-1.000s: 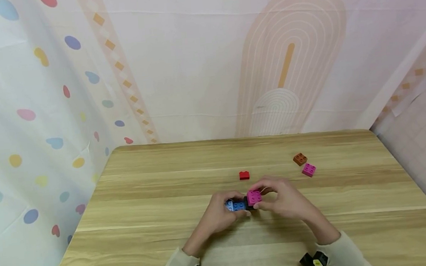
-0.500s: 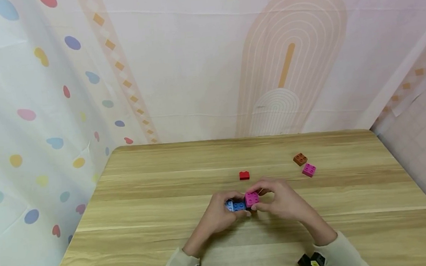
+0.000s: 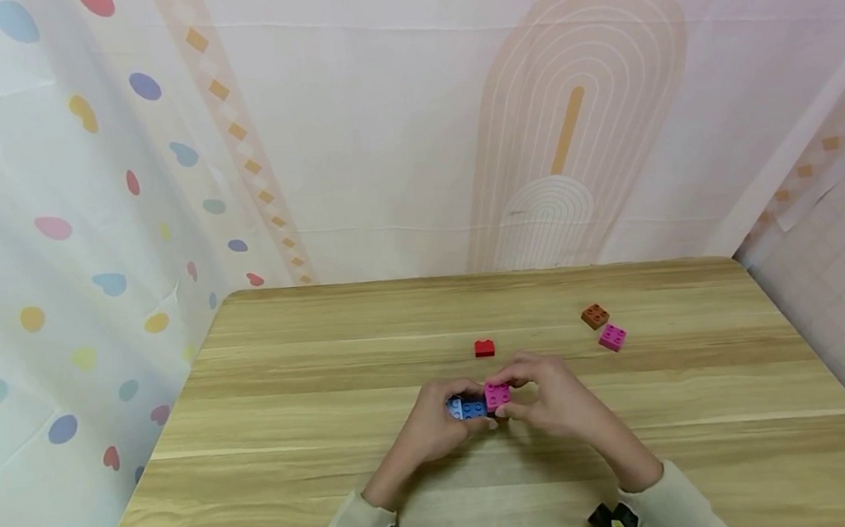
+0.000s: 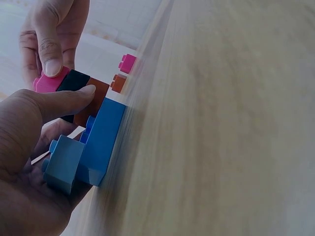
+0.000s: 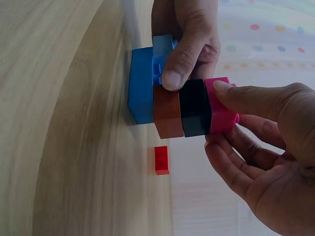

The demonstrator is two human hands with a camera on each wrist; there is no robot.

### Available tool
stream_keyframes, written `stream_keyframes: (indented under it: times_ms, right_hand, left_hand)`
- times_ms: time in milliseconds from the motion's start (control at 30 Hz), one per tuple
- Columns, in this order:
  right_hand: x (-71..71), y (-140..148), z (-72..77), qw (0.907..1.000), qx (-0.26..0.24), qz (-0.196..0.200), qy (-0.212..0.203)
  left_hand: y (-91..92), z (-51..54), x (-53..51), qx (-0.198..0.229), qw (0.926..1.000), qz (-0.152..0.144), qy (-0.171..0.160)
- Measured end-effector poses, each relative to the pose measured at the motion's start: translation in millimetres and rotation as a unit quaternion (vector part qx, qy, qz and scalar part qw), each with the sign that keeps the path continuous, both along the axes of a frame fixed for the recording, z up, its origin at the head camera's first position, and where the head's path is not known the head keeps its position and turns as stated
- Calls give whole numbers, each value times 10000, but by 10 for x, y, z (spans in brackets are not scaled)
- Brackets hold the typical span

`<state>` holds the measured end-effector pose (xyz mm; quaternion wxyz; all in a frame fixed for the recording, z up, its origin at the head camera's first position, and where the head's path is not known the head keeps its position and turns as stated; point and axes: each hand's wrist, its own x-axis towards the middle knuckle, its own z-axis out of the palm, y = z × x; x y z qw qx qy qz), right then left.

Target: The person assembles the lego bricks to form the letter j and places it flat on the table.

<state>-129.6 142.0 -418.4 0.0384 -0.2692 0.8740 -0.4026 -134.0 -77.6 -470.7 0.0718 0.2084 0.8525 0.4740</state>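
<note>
My left hand [image 3: 438,419] grips a small block build on the wooden table, its thumb pressed on a brown toy brick [image 5: 168,115]. That brown brick sits on one end of a long blue brick [image 5: 141,88]; a light blue brick [image 4: 64,162] sits on the other end. On top of the brown one is a black brick [image 5: 195,110]. My right hand [image 3: 560,397] pinches a pink brick [image 3: 497,396] between thumb and fingers, against the top of the black brick. Whether the pink brick is fully seated cannot be told.
A red brick [image 3: 485,348] lies just beyond the hands. Farther right, a loose brown brick [image 3: 595,316] and another pink brick [image 3: 612,337] lie close together. A patterned cloth [image 3: 382,134] hangs behind the table [image 3: 323,329].
My right hand has moved a little left with the pink brick, which now covers most of the black brick in the head view. The left hand has stayed in place.
</note>
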Motion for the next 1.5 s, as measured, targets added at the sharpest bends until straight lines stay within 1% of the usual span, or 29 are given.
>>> stream_keyframes:
  times_ms: [100,267,467,600,733,867,1000,1067,1367,1500]
  right_hand:
    - [-2,-5,6,10000,51,-29,-1]
    - [-10,-4,27,9998,77,-112,-129]
    - [-3,10,27,9997,40,-150,-165]
    - [1,10,26,9993,-42,-207,-306]
    - [-8,5,-1,9987,-113,-230,-449]
    - [-26,-8,-27,9985,-111,-270,-470]
    - [-43,-12,-66,9980,-218,-277,-521]
    - [-49,-12,-82,9977,-275,-257,-559]
    - [-64,26,-92,9971,-350,-62,-678]
    - [-62,56,-98,9976,-346,28,-602]
  left_hand:
    - [0,4,-5,2,10000,-4,8]
    - [-1,15,-13,27,10000,-9,-1]
    - [15,34,-26,104,9999,-82,-2]
    - [16,37,-34,126,9998,-161,40]
    - [-13,35,-40,163,9996,-225,65]
    - [-46,50,-47,369,9990,-250,72]
    - [-59,56,-48,449,9982,-310,237]
    - [-61,51,-43,435,9982,-316,274]
    - [-57,22,-24,302,9991,-217,179]
    - [-39,25,-22,297,9990,-241,219]
